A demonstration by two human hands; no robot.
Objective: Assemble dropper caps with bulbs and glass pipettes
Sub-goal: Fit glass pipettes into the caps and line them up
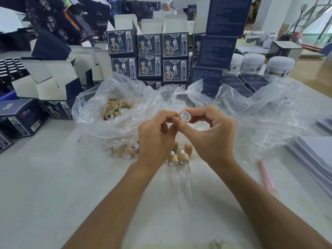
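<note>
Bamboo-coloured dropper cap [184, 116], centre of frame, pinched by the right hand [212, 135] with its white-lined opening facing the camera; the left hand [156, 139] curls its fingertips against the cap's rim. Two finished droppers [177, 159] lie below on the table [53, 177]. A skewed bulb would likely seat crooked, and a slipped pinch could drop the cap onto their glass pipettes.

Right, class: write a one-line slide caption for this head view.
Both hands pinch a cap above two finished droppers on the table.
</note>
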